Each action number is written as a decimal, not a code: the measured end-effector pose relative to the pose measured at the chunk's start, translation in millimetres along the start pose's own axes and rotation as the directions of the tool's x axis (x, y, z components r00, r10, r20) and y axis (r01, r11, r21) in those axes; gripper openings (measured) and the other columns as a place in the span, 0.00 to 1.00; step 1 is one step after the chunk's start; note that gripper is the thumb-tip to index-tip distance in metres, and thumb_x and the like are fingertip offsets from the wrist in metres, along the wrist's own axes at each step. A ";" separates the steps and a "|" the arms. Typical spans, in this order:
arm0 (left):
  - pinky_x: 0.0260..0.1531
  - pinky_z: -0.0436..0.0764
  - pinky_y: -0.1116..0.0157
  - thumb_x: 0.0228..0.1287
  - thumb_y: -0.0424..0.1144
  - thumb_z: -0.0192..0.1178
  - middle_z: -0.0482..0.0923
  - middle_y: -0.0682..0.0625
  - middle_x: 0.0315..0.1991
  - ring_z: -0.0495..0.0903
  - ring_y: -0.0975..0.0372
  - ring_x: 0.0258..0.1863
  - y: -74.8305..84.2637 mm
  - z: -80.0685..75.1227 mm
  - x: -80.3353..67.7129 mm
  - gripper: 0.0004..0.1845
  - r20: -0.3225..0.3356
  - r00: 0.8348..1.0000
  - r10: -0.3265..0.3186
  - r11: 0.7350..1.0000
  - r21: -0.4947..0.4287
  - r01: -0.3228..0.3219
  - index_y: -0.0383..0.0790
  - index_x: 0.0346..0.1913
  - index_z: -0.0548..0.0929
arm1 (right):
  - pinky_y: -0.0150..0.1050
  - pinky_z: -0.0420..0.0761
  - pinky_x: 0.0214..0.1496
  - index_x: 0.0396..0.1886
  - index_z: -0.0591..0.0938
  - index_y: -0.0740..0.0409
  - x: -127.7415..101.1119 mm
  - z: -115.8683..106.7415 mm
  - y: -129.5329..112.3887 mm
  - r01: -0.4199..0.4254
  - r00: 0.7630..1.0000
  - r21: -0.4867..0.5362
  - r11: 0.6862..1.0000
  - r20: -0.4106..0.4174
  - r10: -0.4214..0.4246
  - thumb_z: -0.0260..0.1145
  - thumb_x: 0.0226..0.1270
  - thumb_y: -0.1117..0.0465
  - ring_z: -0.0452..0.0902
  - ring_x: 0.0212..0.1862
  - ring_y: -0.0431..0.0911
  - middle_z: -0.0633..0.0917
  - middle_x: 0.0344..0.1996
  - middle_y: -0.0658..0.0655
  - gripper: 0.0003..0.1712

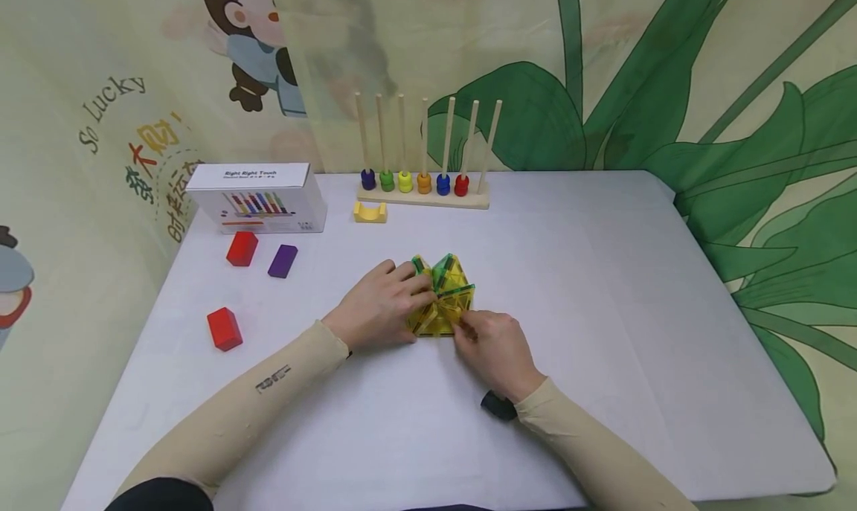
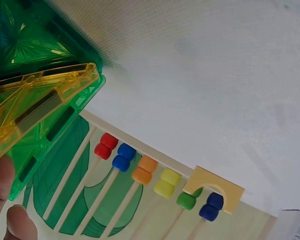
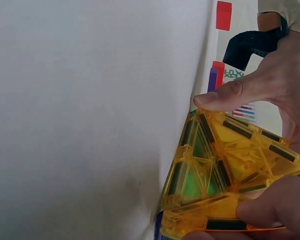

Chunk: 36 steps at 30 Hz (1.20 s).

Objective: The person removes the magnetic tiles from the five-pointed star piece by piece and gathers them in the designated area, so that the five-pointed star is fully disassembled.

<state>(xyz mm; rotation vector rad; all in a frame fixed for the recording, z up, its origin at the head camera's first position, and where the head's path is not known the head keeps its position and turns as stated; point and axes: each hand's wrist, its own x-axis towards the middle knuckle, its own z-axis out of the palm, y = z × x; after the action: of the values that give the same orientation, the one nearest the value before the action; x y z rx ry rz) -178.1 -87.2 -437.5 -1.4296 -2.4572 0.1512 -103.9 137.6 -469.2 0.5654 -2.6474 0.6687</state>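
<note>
Translucent yellow and green magnetic tiles stand joined in a pointed, star-like build at the middle of the white table. My left hand holds the build's left side, fingers curled over its top; in the right wrist view its thumb lies on a tile corner. On the near right side, my right hand pinches a yellow triangular tile between thumb and fingers. Green tiles show on the far side in the left wrist view. The fingers partly hide the build.
Behind stands a wooden peg rack with coloured beads, a yellow arch block before it. A white box is at the back left. Red blocks and a purple block lie on the left.
</note>
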 end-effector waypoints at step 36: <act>0.47 0.76 0.59 0.48 0.65 0.78 0.83 0.53 0.55 0.76 0.57 0.50 -3.7 2.6 -0.7 0.37 0.012 1.000 -0.006 0.999 -0.044 0.006 0.50 0.59 0.86 | 0.38 0.69 0.21 0.38 0.83 0.63 -30.2 -94.2 147.5 -0.662 0.728 -0.137 0.737 0.118 0.675 0.62 0.71 0.52 0.74 0.24 0.49 0.84 0.25 0.58 0.16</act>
<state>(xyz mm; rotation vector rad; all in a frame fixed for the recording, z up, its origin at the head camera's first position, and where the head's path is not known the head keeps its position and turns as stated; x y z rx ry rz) -181.6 -89.5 -439.2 -1.4429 -2.4887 0.1057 -123.2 313.8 -458.8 -0.4354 -3.0056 0.7067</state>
